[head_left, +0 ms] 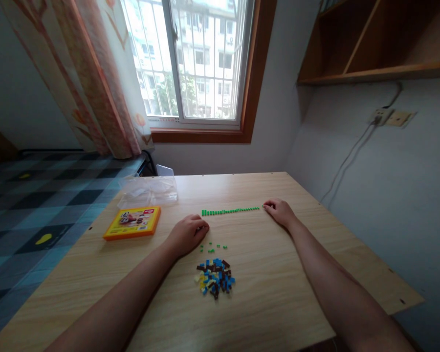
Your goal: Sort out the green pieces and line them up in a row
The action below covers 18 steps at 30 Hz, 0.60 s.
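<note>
A line of small green building bricks (229, 211) stretches across the far part of the table. At its right end my right hand (277, 211) pinches with thumb and forefinger at the table; a tiny green building brick (263, 207) just shows at the fingertips. My left hand (189, 233) rests below the row's left end, fingers curled and close together, and what may be under them is hidden. Several loose green bricks (218, 246) lie scattered to its lower right. Nearer to me is a mixed pile of blue, brown and yellow bricks (215, 277).
On the left of the wooden table (271, 293) lies an orange and yellow box (134, 222), with a clear plastic tray (146, 190) behind it. A bed (40, 195) adjoins on the left. A cord (346, 159) hangs from a wall socket on the right.
</note>
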Available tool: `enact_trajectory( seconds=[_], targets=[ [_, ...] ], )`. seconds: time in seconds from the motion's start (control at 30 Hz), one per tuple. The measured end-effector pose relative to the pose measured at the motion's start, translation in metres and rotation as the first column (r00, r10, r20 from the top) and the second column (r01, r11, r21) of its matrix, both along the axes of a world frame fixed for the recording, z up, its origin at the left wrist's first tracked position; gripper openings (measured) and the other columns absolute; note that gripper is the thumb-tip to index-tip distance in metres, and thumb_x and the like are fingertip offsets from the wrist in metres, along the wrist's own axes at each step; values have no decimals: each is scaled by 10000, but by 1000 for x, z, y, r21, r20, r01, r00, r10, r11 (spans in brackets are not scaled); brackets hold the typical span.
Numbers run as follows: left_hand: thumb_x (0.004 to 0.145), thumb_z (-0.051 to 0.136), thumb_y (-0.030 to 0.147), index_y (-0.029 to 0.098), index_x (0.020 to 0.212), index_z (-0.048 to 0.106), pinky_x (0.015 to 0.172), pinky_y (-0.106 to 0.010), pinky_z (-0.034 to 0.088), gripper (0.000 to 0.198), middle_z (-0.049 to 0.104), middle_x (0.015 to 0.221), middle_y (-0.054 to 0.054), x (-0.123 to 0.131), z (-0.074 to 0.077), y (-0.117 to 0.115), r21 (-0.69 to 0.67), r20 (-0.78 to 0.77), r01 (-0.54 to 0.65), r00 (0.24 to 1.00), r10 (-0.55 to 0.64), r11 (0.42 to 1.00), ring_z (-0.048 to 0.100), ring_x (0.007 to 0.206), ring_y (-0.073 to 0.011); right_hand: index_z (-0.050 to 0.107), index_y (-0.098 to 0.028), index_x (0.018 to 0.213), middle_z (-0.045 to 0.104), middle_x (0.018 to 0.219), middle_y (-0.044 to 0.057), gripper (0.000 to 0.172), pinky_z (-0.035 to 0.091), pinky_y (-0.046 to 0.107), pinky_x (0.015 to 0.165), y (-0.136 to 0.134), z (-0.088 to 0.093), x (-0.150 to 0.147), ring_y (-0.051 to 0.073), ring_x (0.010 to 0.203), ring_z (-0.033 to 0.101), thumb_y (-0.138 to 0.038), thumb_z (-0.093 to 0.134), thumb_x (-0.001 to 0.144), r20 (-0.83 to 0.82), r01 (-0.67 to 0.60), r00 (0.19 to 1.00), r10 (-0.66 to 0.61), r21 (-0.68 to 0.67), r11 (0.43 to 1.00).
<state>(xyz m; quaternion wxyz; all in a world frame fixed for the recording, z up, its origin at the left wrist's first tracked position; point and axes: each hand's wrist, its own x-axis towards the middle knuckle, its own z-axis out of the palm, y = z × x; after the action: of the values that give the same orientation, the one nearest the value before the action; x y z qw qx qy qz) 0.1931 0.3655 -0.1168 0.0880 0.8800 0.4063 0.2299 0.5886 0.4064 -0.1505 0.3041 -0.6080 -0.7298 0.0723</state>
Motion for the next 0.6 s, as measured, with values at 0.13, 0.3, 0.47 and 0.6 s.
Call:
enact_trajectory(
  seconds=[0.13,0.3,0.47,0.6],
  targets=[
    [951,504,305,210,856,728,790,-298,469,261,687,909,-59,0,1,-1,-7,1,-7,1000,7,1000,618,871,-191,748,-200,889,737,927,64,220,438,299,755,0,0,-5,209,861,638,-346,584,871,18,3,1000,-3,-8,1000],
    [949,507,307,210,863,733,792,-305,466,261,689,913,-61,-1,1,0,-20,0,-14,1000,14,1000,617,873,-193,747,-202,881,732,921,58,204,445,292,765,-1,1,-7,196,856,634,-335,593,875,41,-17,999,17,-10,1000],
    [945,509,313,208,861,732,787,-303,469,261,689,907,-63,0,2,-1,-22,11,-9,1000,9,1000,619,866,-193,743,-205,883,726,914,50,199,441,287,750,0,1,-7,190,846,630,-336,593,880,48,-24,999,25,-15,1000],
    [944,507,312,213,868,733,783,-294,473,258,688,906,-59,0,2,-1,-19,25,-11,1000,12,1000,623,867,-190,744,-208,908,723,908,45,194,439,281,729,-1,2,-7,183,830,627,-332,599,872,46,-22,999,23,-13,1000]
  ],
)
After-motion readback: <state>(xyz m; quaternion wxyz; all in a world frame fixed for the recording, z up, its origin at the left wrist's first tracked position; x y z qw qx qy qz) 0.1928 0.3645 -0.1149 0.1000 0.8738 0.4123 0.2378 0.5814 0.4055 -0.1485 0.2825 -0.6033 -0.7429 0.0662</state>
